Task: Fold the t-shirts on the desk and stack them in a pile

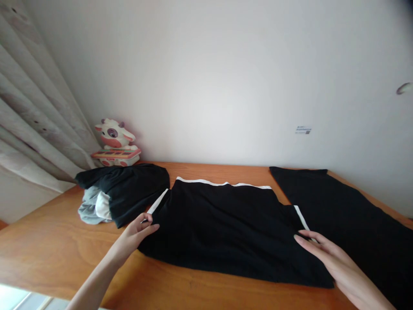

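A black cloth garment with white edging (219, 228) lies spread out on the orange-brown wooden surface (193, 286), in the middle of the view, its longest white strip along the far edge. The left hand (137, 232) is at the garment's left side, its grip pinching the edge by a slanting white strip, thumb and fingers close together. The right hand (319, 247) is at the opposite side, thumb and fingers closed on the edge at the end of another white strip; the fold between them is dark, so how much cloth they hold is hard to make out.

A larger plain black cloth (351, 219) lies flat at the right. At the left is a crumpled heap of black, grey and white fabric (129, 189), and behind it a cow-shaped toy with a small keyboard (116, 144) stands near the pale wall (209, 86), beside a light patterned curtain (35, 116).
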`<state>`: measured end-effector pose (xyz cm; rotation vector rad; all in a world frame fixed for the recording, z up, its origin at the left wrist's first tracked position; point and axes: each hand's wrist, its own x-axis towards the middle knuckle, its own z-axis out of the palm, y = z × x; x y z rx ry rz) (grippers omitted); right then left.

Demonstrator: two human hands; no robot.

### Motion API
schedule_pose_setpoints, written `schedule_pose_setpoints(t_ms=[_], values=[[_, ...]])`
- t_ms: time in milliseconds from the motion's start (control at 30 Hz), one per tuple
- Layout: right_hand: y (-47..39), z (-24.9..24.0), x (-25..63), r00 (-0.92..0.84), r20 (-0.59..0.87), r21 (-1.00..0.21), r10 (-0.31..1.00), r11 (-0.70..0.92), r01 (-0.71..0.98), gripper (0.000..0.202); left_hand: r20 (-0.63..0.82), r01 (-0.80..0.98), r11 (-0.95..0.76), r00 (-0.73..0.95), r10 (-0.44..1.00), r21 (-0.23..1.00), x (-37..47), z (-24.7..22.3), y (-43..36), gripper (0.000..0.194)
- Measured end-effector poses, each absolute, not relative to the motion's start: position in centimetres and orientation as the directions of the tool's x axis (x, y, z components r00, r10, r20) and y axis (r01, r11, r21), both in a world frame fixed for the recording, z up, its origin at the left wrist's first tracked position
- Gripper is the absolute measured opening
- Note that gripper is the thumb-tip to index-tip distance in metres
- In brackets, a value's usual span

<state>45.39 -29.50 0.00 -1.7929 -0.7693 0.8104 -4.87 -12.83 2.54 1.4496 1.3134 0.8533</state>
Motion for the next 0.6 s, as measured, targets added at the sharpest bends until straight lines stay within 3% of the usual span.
schedule_pose_setpoints(t_ms=[167,300,400,500,600], values=[[-31.8,-1.7,46.4,0.627,-0.008,-0.965,0.779,-0.17,0.2,0.059,0.03,0.106,-0.047,0.16,0.987,0.993,-6.6,2.3,-14.1,0.052],[-33.6,-2.6,47.3,0.577,-0.123,-0.937,0.808,-0.286,0.201,0.069,-0.063,0.267,-0.035,0.351,0.934,0.963,-8.7,2.0,-15.0,0.042],[-33.7,-2.7,47.6,0.488,-0.168,-0.903,0.857,-0.332,0.273,0.066,-0.12,0.373,-0.055,0.43,0.895,0.926,-9.0,2.1,-14.9,0.039],[-34.0,-3.2,48.2,0.456,-0.07,-0.88,0.887,-0.27,0.391,0.055,-0.069,0.407,-0.122,0.425,0.903,0.905,-9.3,2.4,-14.7,0.037],[-35.0,-3.8,48.7,0.46,0.06,-0.811,0.886,-0.226,0.54,0.048,-0.166,0.526,-0.124,0.47,0.867,0.841,-10.2,3.0,-14.7,0.034]])
